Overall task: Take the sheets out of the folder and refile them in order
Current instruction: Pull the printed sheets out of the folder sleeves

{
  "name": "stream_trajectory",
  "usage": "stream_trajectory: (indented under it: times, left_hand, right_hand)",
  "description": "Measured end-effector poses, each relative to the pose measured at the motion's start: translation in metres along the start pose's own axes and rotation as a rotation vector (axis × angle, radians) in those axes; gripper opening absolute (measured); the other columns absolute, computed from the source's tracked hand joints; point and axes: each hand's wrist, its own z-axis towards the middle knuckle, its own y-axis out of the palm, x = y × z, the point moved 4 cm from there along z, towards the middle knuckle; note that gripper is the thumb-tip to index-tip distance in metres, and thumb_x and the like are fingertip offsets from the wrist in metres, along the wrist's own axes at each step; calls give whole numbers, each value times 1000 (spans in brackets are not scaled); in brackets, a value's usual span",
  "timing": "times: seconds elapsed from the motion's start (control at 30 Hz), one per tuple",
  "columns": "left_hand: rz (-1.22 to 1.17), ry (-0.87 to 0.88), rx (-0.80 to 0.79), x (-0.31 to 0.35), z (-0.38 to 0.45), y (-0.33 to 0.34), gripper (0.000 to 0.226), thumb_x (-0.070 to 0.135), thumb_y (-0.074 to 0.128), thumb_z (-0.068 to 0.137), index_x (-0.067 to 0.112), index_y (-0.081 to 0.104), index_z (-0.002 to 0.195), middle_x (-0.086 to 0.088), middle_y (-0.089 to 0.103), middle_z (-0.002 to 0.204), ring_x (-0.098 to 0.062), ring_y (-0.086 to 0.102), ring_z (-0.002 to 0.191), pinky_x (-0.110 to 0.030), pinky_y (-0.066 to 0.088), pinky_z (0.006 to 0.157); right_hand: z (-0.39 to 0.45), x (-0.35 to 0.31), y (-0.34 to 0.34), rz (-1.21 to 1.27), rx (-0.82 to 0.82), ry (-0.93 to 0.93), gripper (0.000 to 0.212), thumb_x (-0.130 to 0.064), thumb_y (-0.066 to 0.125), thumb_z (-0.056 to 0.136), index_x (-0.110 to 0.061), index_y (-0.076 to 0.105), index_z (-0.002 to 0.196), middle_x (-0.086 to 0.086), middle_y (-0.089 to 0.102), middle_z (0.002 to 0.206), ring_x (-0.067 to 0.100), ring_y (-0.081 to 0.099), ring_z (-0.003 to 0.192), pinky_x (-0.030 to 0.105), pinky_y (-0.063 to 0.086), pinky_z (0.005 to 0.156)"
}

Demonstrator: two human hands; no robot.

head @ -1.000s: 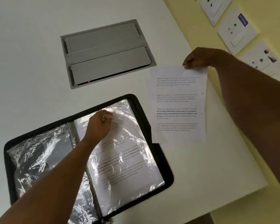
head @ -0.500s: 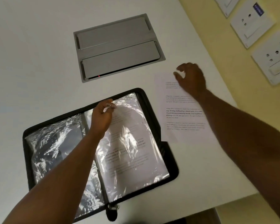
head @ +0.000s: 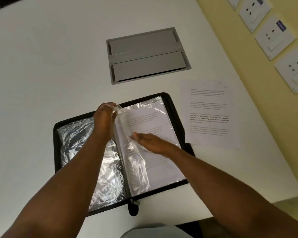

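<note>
The black zip-edged display folder (head: 175,117) lies open and flat on the white worktop (head: 50,83), turned a little askew, its zip pull hanging off the near edge at the spine. Both halves are filled with crinkled, shiny clear plastic sleeves. The sleeves on the left half (head: 76,143) show mostly dark backing through the glare, and I cannot tell whether any paper sits in them. On the right half a white printed sheet (head: 150,124) with short blocks of grey text lies in the stack of sleeves.

One clear plastic sleeve (head: 136,162) stands lifted along the spine, raised off the right-hand stack. The left hand (head: 105,115) has its grip closed on the top corner of that sleeve, fingers curled round the plastic near the far end of the spine. The right hand (head: 150,143) reaches in from the right with fingers stretched out, their tips touching the lifted sleeve at about mid-height.

Just beside the folder's right edge, flat on the worktop, lies a loose white printed sheet (head: 210,115) with one bold paragraph and a handwritten "10" near its top corner.

Beyond the folder a grey rectangular flap-lidded cable box (head: 148,55) is set into the worktop. White wall sockets (head: 275,40) line the yellow wall to the right.
</note>
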Motion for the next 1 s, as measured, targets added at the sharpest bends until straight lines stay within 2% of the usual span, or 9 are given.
stream_trajectory:
  times: [0.07, 0.17, 0.23, 0.33, 0.43, 0.57, 0.73, 0.9, 1.0]
  left_hand:
    - [-24, -60, 3, 1, 0, -17, 16, 19, 50, 93, 12, 61, 102, 2, 73, 82, -13, 68, 80, -24, 54, 73]
    - [36, -169, 53, -3, 3, -56, 96, 79, 65, 64, 23, 45, 139, -4, 57, 135, -27, 58, 120, -48, 47, 98]
    - [135, -159, 8, 4, -13, -69, 101, 90, 55, 60, 31, 40, 140, 0, 55, 129, -28, 61, 112, -49, 51, 92]
    - [335, -174, -79, 3, -31, -89, 73, 74, 66, 69, 23, 60, 121, -6, 64, 115, -28, 66, 97, -45, 57, 84]
    - [482, -88, 68, -7, -29, -131, 5, 16, 69, 86, 12, 72, 88, -15, 73, 96, -25, 69, 79, -42, 60, 78]
    - [779, -25, 228, -9, -28, -177, 9, 11, 65, 85, 13, 72, 79, -3, 71, 79, -19, 65, 77, -25, 52, 69]
    - [958, -51, 310, -1, 0, -220, 6, 15, 69, 73, 14, 73, 78, -10, 71, 84, -31, 68, 86, -38, 57, 80]
    - [1054, -3, 466, 12, 15, -209, 40, 14, 64, 79, 6, 59, 117, -21, 64, 113, -41, 60, 106, -44, 49, 91]
    - [1201, 235, 449, 17, 22, -165, 42, 16, 59, 85, 6, 55, 126, -22, 57, 122, -43, 55, 111, -47, 44, 96]
  right_hand:
    - [5, -10, 21, 37, -39, -66, 53, -54, 28, 101, -30, 40, 147, -5, 34, 155, 15, 32, 141, 29, 26, 112]
    - [16, -27, 48, 14, -74, -157, 52, -51, 32, 102, -31, 34, 149, -8, 23, 159, 11, 25, 142, 36, 22, 118]
    - [22, -39, 63, -11, -97, -153, 51, -47, 32, 103, -30, 30, 151, -7, 16, 161, 8, 20, 142, 33, 18, 116]
    - [28, -61, 87, -30, -142, -185, 51, -45, 29, 104, -24, 30, 151, -2, 17, 160, 17, 18, 146, 37, 18, 117]
    - [32, -75, 117, -10, -218, -176, 46, -38, 30, 105, -16, 40, 145, 6, 40, 149, 20, 39, 134, 34, 31, 108]
    - [46, -69, 138, -132, -107, -169, 43, -43, 40, 102, -20, 52, 136, 7, 58, 135, 19, 53, 119, 29, 39, 95]
    - [47, -52, 107, -158, 301, -222, 28, -26, 62, 94, -9, 67, 115, 8, 72, 107, 13, 67, 93, 16, 52, 75]
    - [37, -23, 51, -255, 590, -198, 19, -12, 60, 91, -5, 71, 106, 9, 72, 103, 21, 67, 93, 33, 54, 86]
    - [33, -8, 20, -307, 672, -145, 23, -13, 60, 92, -7, 69, 112, 9, 70, 109, 21, 65, 99, 35, 53, 92]
